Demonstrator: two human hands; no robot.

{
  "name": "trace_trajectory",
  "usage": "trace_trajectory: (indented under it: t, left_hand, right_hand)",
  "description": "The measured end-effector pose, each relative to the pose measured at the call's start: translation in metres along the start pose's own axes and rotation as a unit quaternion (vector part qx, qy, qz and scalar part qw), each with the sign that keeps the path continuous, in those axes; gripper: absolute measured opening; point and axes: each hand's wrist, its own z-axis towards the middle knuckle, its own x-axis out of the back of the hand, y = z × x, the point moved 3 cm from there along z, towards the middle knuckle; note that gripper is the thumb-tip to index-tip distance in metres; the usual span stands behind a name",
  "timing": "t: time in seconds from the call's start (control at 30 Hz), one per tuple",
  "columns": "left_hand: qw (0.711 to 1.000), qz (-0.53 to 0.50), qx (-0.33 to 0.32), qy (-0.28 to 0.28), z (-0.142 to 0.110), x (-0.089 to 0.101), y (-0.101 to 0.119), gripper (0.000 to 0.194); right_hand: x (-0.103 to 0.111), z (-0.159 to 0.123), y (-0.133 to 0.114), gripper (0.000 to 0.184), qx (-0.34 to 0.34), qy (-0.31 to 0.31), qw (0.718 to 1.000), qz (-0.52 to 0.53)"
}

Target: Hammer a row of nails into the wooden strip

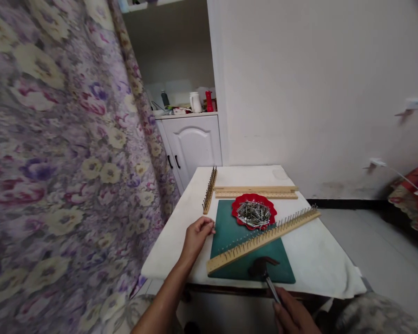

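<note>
My left hand (197,235) rests on the white table (181,241) at the left edge of a green cutting mat (226,227), fingers curled, and whether anything is in them is unclear. My right hand (292,314) grips the handle of a hammer (263,270) whose dark head lies on the mat's near edge. A wooden strip studded with nails (264,239) lies diagonally across the mat. Behind it a red dish (253,212) holds a pile of loose nails.
A second nailed strip (209,189) lies at the table's left side; two plain wooden strips (256,191) lie at the back. A floral curtain (66,157) hangs on the left. A white cabinet (191,144) with bottles stands behind. The wall is on the right.
</note>
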Motion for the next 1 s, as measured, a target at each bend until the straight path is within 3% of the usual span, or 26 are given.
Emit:
trace_trajectory:
  t: [0.13, 0.33, 0.5, 1.0]
  left_hand:
    - [0.998, -0.010, 0.057, 0.040, -0.047, 0.009, -0.016, 0.024]
    - [0.995, -0.026, 0.084, 0.048, -0.085, -0.010, -0.034, 0.022]
    - [0.996, 0.034, 0.066, 0.051, -0.089, -0.020, -0.036, 0.020]
    - [0.990, 0.136, -0.001, 0.037, -0.086, -0.025, -0.029, 0.019]
  right_hand:
    - [-0.001, -0.001, -0.001, 0.049, -0.007, -0.020, 1.000, -0.004]
    - [-0.007, -0.004, 0.004, 0.050, -0.015, -0.041, 0.999, 0.006]
    - [-0.008, -0.005, 0.005, 0.051, -0.026, -0.038, 0.999, -0.011]
    - [-0.006, -0.005, 0.000, 0.049, -0.034, -0.037, 0.999, -0.004]
